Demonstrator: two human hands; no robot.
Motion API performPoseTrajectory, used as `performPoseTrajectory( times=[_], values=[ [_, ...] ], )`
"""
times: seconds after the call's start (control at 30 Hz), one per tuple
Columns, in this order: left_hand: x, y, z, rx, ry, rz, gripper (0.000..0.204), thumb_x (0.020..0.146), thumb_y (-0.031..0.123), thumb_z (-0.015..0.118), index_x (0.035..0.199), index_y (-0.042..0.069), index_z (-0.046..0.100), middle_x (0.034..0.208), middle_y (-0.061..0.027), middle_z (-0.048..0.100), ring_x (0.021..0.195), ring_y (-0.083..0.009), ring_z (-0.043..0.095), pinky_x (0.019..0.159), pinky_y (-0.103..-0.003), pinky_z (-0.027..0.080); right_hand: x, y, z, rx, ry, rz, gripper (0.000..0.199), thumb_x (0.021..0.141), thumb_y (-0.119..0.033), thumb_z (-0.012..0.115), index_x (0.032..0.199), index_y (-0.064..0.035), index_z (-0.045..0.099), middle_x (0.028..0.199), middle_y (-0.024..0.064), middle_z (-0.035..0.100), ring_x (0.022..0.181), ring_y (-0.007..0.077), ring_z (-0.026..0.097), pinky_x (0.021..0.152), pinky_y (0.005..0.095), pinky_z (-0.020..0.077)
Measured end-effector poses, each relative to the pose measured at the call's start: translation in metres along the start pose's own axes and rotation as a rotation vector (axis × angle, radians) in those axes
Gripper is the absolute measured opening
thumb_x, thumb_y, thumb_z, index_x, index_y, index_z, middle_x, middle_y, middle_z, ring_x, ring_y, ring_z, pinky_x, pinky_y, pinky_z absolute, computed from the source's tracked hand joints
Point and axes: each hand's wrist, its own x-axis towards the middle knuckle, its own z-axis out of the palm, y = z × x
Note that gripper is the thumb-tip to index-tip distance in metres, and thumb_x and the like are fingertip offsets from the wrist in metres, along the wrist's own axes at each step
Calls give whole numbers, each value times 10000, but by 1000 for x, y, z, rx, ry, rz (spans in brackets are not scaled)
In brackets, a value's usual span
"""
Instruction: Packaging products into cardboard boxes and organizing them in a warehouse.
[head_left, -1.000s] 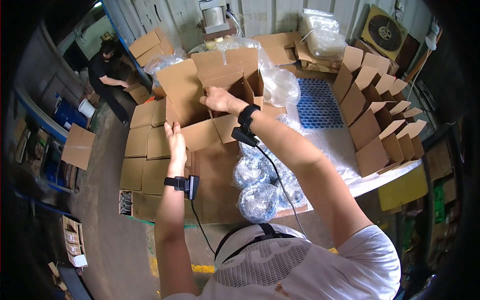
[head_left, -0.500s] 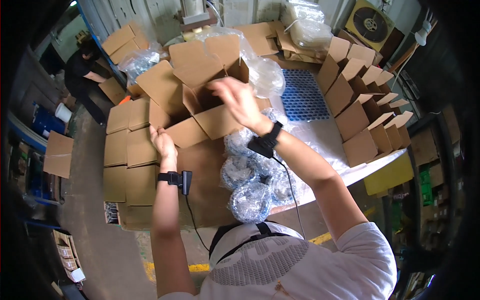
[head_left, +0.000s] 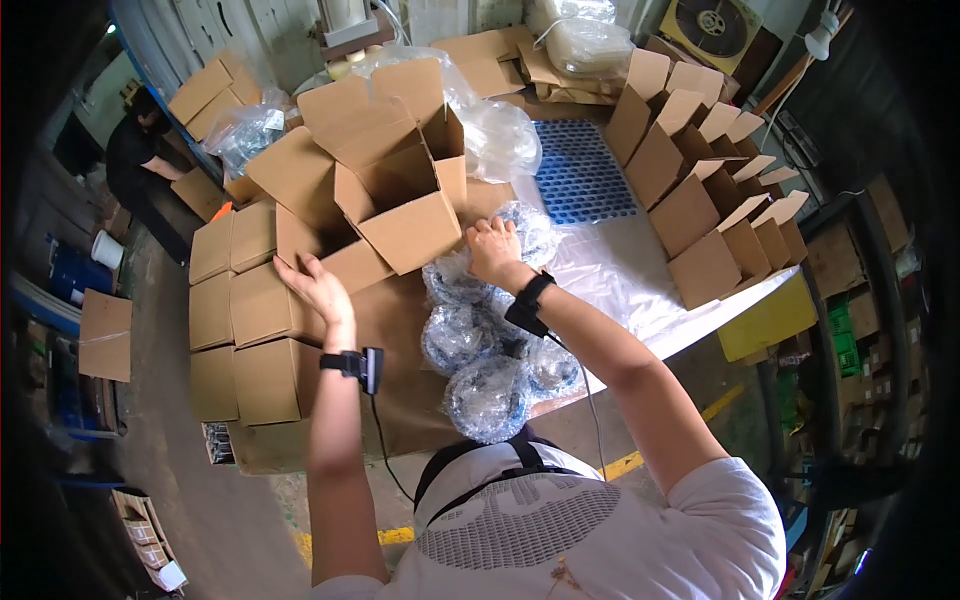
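Two open cardboard boxes stand before me: a nearer left box and, overlapping it, a right box with raised flaps. Against the near left corner of the left box lies my left hand, its fingers apart and stretched out. My right hand is just right of the right box, over a cluster of round bubble-wrapped bundles. Its fingers curl down onto one wrapped bundle at the cluster's far end; the fingertips are partly hidden.
Closed cartons are stacked at the left. A blue tray-like sheet lies beyond the bundles, with rows of open boxes to its right. Clear plastic bags sit at the back. A co-worker bends over at the far left.
My right hand has come down from above the right box to the wrapped bundles, its fingers curling. My left hand stays at the left box. The whole view has shifted slightly.
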Motion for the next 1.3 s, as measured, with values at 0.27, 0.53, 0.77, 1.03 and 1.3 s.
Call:
performPoseTrajectory(
  times=[0.27, 0.53, 0.77, 1.03, 1.3],
  values=[
    [-124, -10, -3, -138, -723, -341, 661, 916, 282, 606, 1437, 35, 283, 1353, -148, 389, 1277, -259, 350, 1094, -389, 250, 6, -6, -1, -90, -96, 45, 288, 778, -197, 591, 1015, -117, 733, 1207, 80, 545, 1210, 262, 428, 992, 414, 267],
    [-129, 12, 22, -229, -1116, -602, 689, 986, 411, 462, 1499, 50, 178, 1542, -126, 256, 1412, -216, 256, 1134, -323, 218, 7, 14, 9, -104, -61, 39, 262, 789, -190, 579, 991, -141, 738, 1191, 79, 536, 1207, 263, 411, 986, 432, 266],
    [-137, 32, 38, -274, -1150, -627, 688, 978, 374, 506, 1499, 59, 184, 1529, -118, 287, 1393, -191, 289, 1124, -312, 229, 8, 42, 19, -149, -27, 36, 272, 766, -187, 578, 978, -127, 738, 1169, 88, 541, 1182, 254, 425, 970, 430, 278],
    [-98, 36, 30, 144, -706, 1, 397, 874, 158, 676, 1241, 84, 543, 1076, -34, 576, 772, -140, 559, 728, -342, 489, 7, 65, 19, -140, 65, 53, 222, 719, -229, 634, 876, -106, 731, 1107, 114, 551, 1137, 283, 459, 901, 427, 348],
    [-34, 89, 51, 716, -607, 632, 264, 775, 113, 703, 1010, 102, 582, 961, -99, 633, 857, -350, 630, 665, -461, 512, 11, 60, 10, -146, -83, 85, 316, 798, -232, 563, 1053, -120, 712, 1235, 95, 521, 1197, 262, 425, 946, 408, 316]
  ],
)
